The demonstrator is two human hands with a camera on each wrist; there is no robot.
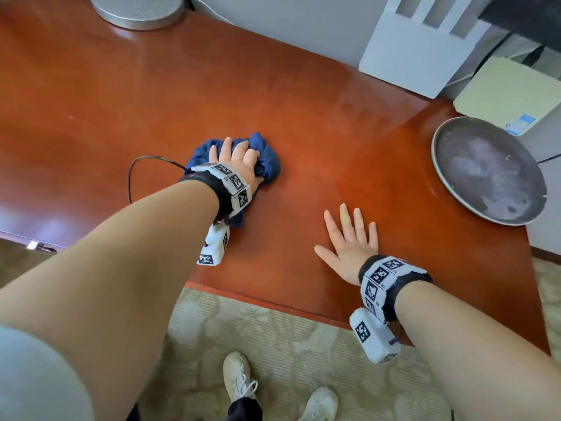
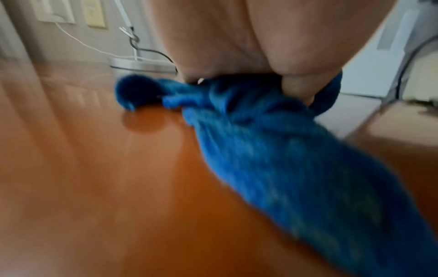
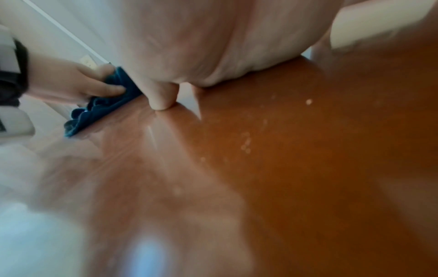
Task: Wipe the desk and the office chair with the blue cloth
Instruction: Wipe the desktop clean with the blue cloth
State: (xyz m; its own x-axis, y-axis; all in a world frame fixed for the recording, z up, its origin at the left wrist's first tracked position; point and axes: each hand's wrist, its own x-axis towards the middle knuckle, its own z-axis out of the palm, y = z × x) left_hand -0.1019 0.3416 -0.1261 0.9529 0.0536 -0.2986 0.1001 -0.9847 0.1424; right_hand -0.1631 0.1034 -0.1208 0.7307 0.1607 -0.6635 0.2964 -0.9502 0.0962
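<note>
Wiping is underway on the desk [image 1: 303, 95]: the left hand [image 1: 239, 159] sits on top of the bunched cloth [image 1: 267, 159], fingers curled into the folds and gripping it against the glossy wood. The right hand [image 1: 352, 241] is empty, laid flat with fingers spread near the front edge, looks like it's just bracing.

The bit that matters for the next stroke: the cloth is forward and to the left of the right hand, well apart from it, so the left hand is the one doing all the work. In the left wrist view the cloth trails back under the palm toward the wrist, so its long side runs roughly along the forearm.

To the right there's a stretch of bare desk, with pale specks showing in the right wrist view, then a round pan [image 1: 488, 171] near the right edge. A lamp base [image 1: 139, 10] stands at the far left. My guess is sweeping rightward means lifting the braced hand out of the way first. No chair in view, so that part looks undone.
</note>
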